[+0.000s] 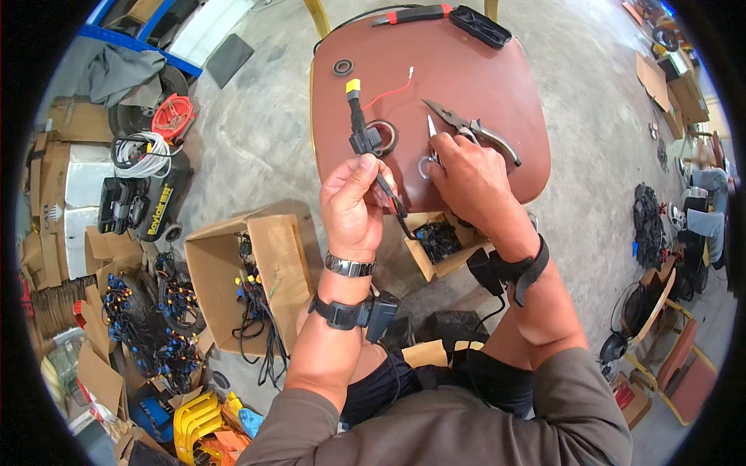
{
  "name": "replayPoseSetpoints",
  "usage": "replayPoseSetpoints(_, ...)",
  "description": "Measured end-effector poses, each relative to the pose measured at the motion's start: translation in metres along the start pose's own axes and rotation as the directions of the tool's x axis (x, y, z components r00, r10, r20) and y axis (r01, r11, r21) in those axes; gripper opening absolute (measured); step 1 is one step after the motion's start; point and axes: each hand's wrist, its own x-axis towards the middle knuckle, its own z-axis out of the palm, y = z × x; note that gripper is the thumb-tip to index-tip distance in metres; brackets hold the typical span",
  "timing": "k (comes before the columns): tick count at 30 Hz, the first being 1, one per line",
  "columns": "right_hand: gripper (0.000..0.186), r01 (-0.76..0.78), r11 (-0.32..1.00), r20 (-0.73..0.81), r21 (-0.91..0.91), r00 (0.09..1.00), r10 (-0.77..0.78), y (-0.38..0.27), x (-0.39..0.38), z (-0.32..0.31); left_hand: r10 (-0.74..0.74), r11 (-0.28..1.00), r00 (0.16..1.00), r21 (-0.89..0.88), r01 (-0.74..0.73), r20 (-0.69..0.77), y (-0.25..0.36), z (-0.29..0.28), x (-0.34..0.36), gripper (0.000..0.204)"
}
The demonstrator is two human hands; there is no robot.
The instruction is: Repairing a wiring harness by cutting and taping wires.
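Note:
My left hand (pixel 353 190) pinches a wiring harness (pixel 364 140) over the near part of a brown chair seat (pixel 482 70). The harness has a black block, a taped black stem with a yellow connector (pixel 353 85) at its far end, and a thin red wire running right to a small terminal. My right hand (pixel 470 167) is closed around small scissors (pixel 432 128); their tip points away, and fingers hide part of the handles. Pliers (pixel 474 126) lie on the seat just beyond that hand. A roll of black tape (pixel 391 138) lies beside the black block.
A utility knife (pixel 412 15) and a black case (pixel 479 27) lie at the seat's far edge, with a small black ring (pixel 343 67) at left. Below the seat stands a carton (pixel 439 268) of black parts. Another carton (pixel 268 264) holds cables, left of my arm.

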Motion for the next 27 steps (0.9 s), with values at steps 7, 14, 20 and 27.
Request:
replayPoseSetpoints(7,0.020,-0.009,0.996,0.071,-0.087,0.997,0.015,-0.002,-0.004,-0.007,0.003,1.000,0.999,0.014,-0.002,-0.046,-0.001,-0.001,0.005,0.019)
replayPoseSetpoints(14,0.025,-0.206,0.641,0.153,0.739,0.978,0.139,0.002,-0.013,-0.018,0.016,1.000,0.999,-0.027,-0.017,-0.043,-0.002,0.001,0.010,0.021)
replayPoseSetpoints(20,0.027,-0.125,0.461,0.108,0.878,0.992,0.065,-0.025,-0.036,0.016,0.046,0.984,0.993,-0.167,-0.064,-0.108,-0.014,0.010,0.010,0.024)
replayPoseSetpoints(27,0.037,0.001,0.482,-0.016,0.876,0.999,0.028,-0.034,-0.042,0.022,0.145,0.974,0.971,-0.147,-0.175,-0.192,-0.018,0.020,-0.001,0.020)
